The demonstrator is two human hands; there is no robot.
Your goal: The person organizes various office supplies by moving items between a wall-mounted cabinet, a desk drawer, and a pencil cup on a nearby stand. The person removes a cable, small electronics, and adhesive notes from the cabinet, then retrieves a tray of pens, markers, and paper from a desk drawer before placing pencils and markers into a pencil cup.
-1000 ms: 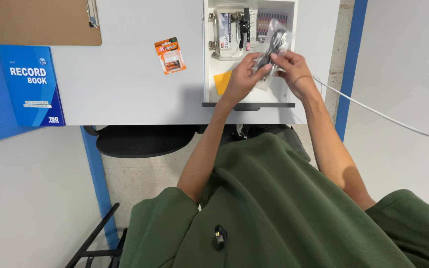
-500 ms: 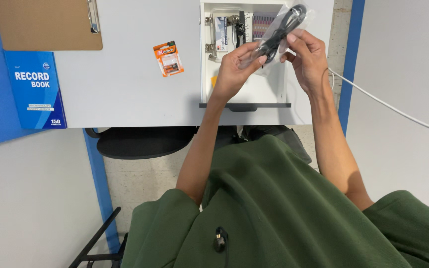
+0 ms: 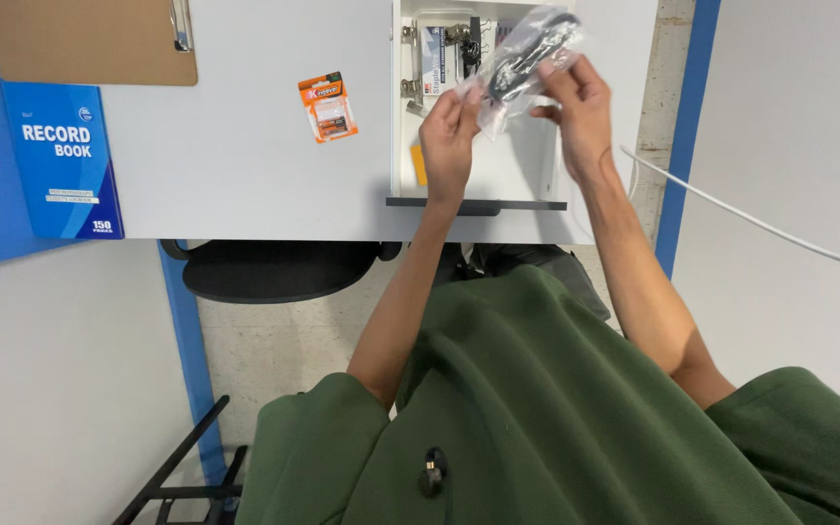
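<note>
Item: clear plastic bag (image 3: 522, 60) holding a coiled black cable (image 3: 527, 51), upper centre of the frame, held above an open white drawer (image 3: 527, 170). Long axis runs diagonally, lower left to upper right. Left hand (image 3: 447, 136): fingers pinched together on the bag's lower-left corner. Right hand (image 3: 580, 102): fingers closed on the bag's right side, nearer the cable's bulk; the bag stretches between both hands. Drawer contents: a box of staples (image 3: 437, 60), metal clips, a yellow-orange pad (image 3: 419, 165). Tabletop (image 3: 245, 175), left of the drawer: orange battery pack (image 3: 328, 107), blue record book (image 3: 60, 160), brown clipboard (image 3: 89, 39). White cord (image 3: 751, 224) trails right.
</note>
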